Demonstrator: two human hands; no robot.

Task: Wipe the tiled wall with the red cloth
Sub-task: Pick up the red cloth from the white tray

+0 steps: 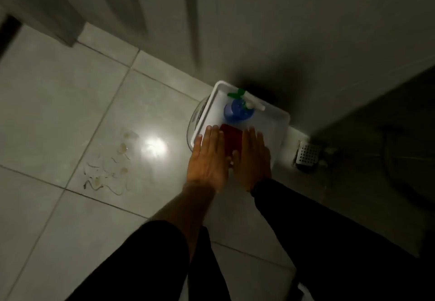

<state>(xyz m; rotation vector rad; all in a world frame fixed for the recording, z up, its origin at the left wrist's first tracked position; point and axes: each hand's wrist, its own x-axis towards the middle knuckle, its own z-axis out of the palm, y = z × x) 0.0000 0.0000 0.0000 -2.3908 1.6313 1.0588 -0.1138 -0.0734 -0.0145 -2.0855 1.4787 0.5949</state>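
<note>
A folded red cloth (231, 139) lies in a white tray (211, 103) on the floor at the foot of the tiled wall (306, 30). My left hand (208, 159) and my right hand (255, 157) are stretched out flat over the tray, fingers apart, one on each side of the cloth. Both hands partly cover the cloth's near end; neither grips it. A blue spray bottle (239, 110) with a green and white trigger head stands in the tray just beyond the cloth.
The tray rests on a clear round container (195, 122). A square floor drain grate (307, 155) sits to the right near the wall corner. Hair and dirty marks (108, 171) lie on the pale floor tiles to the left. My dark trouser legs fill the bottom.
</note>
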